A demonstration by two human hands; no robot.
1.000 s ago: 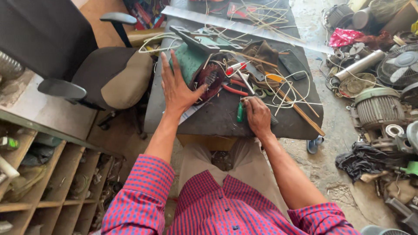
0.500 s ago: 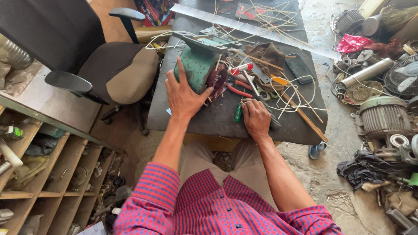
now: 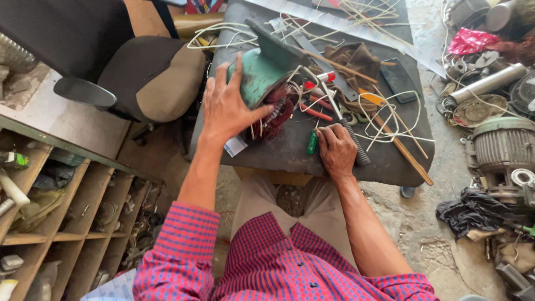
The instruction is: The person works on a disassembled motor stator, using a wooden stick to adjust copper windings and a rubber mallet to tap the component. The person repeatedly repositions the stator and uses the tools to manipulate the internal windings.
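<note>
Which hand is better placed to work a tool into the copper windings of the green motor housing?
Right, probably. The right hand rests on the table among the tools, beside the green-handled screwdriver. The left hand is spread over the green motor housing, steadying it by the copper windings.

Occluded and cropped regions, head view

The left hand (image 3: 225, 108) covers part of the green motor housing (image 3: 257, 72). What the closed right hand (image 3: 336, 150) grips cannot be determined. The wooden shelf (image 3: 53, 223) and grey motor (image 3: 504, 147) are cropped by the frame edges.
</note>
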